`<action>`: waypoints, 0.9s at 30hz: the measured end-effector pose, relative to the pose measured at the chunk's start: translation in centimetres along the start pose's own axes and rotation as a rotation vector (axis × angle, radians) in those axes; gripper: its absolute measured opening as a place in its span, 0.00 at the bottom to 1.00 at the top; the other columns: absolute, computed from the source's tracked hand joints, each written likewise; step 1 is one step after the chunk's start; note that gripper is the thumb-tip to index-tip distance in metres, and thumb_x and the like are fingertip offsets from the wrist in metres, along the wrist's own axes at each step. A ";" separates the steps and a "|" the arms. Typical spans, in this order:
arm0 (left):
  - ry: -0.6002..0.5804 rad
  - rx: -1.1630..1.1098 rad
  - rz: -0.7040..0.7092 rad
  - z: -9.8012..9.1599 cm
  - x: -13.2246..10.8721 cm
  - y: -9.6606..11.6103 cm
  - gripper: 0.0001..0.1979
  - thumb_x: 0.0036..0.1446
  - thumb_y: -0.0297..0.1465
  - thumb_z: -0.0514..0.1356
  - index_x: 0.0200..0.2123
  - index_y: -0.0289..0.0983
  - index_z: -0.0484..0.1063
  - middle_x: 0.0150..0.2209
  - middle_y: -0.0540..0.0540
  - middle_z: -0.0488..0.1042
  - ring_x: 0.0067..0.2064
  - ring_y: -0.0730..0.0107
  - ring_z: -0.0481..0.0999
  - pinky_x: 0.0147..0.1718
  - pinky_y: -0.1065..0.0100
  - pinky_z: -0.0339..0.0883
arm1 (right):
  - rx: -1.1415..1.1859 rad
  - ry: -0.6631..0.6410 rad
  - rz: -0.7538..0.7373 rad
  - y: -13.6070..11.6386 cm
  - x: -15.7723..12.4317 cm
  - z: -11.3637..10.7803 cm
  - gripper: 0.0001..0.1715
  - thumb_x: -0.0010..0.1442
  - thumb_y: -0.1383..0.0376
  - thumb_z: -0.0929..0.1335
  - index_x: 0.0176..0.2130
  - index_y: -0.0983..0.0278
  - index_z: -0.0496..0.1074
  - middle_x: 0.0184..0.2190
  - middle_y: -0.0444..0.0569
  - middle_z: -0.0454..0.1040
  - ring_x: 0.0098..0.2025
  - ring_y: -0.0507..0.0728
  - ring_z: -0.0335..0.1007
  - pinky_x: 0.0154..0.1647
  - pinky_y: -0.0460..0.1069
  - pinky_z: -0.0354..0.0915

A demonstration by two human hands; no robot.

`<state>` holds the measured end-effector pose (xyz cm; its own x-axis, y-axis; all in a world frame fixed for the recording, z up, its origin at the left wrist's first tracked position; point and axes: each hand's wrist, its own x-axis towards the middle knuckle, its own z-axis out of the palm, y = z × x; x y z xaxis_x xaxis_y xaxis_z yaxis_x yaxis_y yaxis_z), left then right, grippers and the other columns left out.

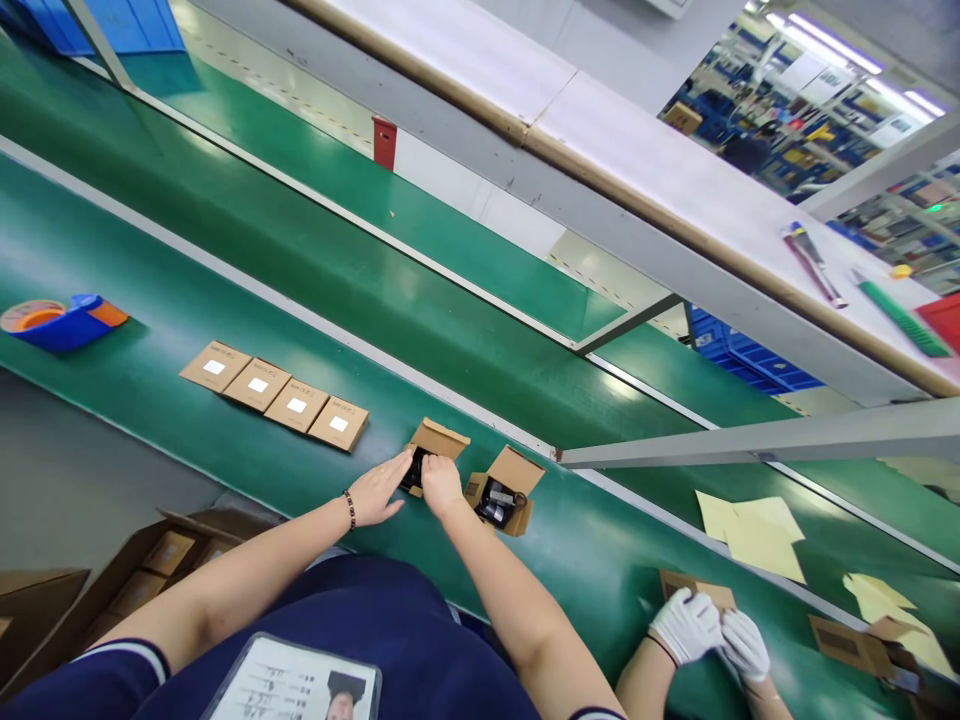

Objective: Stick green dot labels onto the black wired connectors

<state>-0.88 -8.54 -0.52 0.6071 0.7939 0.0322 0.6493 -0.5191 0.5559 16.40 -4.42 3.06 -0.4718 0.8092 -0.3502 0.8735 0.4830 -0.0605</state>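
Note:
A small open cardboard box stands on the green bench in front of me, its lid raised at the back. My left hand lies against its left side with fingers stretched out. The fingers of my right hand are curled down into the box, at some black contents; what they grip is hidden. Just right of it is a second open box, holding black and grey parts and a cable. To the left, several closed cardboard boxes with white labels form a row.
A blue tape dispenser sits at the far left. At the right, a co-worker's white-gloved hands handle a cardboard box, near yellow sheets. A raised shelf and its metal post cross the far side. Below left is a carton.

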 end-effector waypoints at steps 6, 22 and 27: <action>-0.205 0.134 0.136 -0.1 2.0 -1.1 0.46 0.42 0.34 0.60 0.61 0.26 0.41 0.63 0.33 0.39 0.64 0.55 0.36 0.60 0.57 0.36 | 0.082 0.080 0.093 -0.9 -0.2 -0.4 0.22 0.58 0.70 0.59 0.52 0.68 0.62 0.47 0.60 0.63 0.48 0.63 0.56 0.50 0.62 0.51; -0.196 0.202 0.159 0.0 2.7 -0.3 0.43 0.42 0.31 0.58 0.60 0.26 0.44 0.63 0.33 0.40 0.64 0.52 0.35 0.60 0.54 0.34 | 0.898 0.239 0.590 -0.1 -2.2 5.2 0.34 0.58 0.65 0.59 0.61 0.64 0.44 0.54 0.52 0.63 0.54 0.55 0.60 0.52 0.51 0.60; -0.232 0.193 0.251 0.0 3.4 -0.8 0.38 0.45 0.27 0.55 0.60 0.29 0.47 0.62 0.38 0.47 0.63 0.54 0.41 0.60 0.55 0.35 | 0.899 0.362 0.532 0.3 -1.9 5.7 0.36 0.55 0.68 0.61 0.60 0.67 0.45 0.57 0.57 0.58 0.58 0.56 0.54 0.56 0.52 0.56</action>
<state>0.69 -5.40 -0.81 0.8308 0.5540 -0.0534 0.5285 -0.7552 0.3878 18.24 -7.73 -1.60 0.1111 0.9625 -0.2475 0.6751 -0.2559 -0.6919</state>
